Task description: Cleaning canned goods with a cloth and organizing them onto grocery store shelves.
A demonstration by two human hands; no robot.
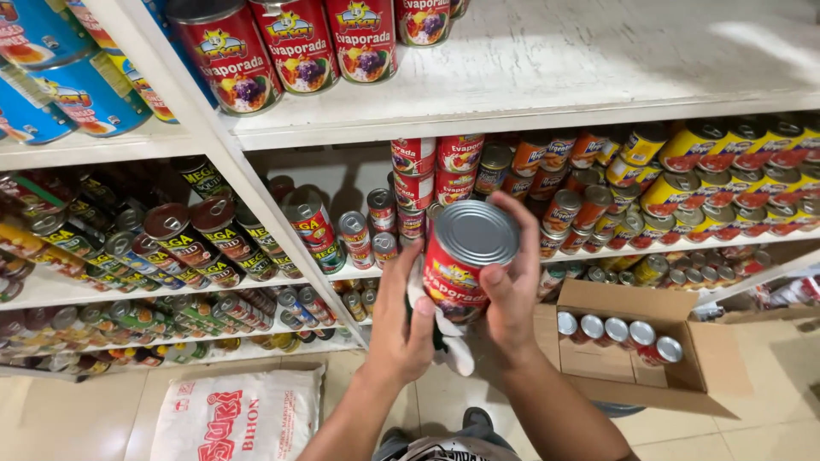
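Observation:
A red can with a plain silver end and a yellow-and-fruit label is held up in front of the shelves. My right hand grips its right side, fingers curled over the rim. My left hand presses a white cloth against the can's left and lower side. The can is tilted, its silver end facing me.
White shelves hold rows of red cans above and stacked red, orange and yellow cans behind. An open cardboard box with several red cans sits on the tiled floor at right. A white sack lies lower left.

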